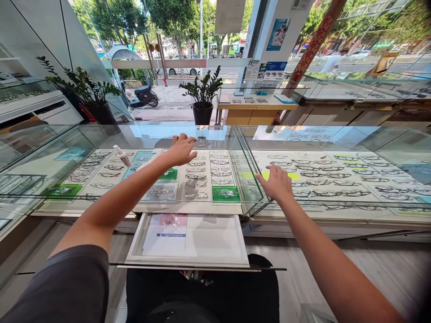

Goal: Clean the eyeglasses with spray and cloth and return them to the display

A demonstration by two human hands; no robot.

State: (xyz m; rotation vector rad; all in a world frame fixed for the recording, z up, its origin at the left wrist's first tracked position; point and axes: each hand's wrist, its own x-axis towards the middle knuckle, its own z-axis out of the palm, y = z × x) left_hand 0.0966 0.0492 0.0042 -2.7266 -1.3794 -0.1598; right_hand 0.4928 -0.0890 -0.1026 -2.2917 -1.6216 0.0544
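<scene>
My left hand point(182, 150) reaches over the glass display counter point(161, 204), its fingers spread and holding nothing. Just beyond its fingertips a pair of glasses point(202, 141) lies on the glass top. Farther right, my right hand point(276, 183) is over the counter near the joint between two glass cases, thumb and fingers apart with nothing in them. To the left of my left hand stands a small white bottle point(122, 156), slightly tilted in view. Rows of eyeglass frames point(195, 176) lie inside the case below my hands.
A pulled-out drawer point(218, 240) with papers point(164, 235) juts toward my lap. More eyeglasses point(323, 175) fill the right case. A potted plant point(203, 96) stands behind the counter, another plant point(90, 92) at the left. Large windows face a street.
</scene>
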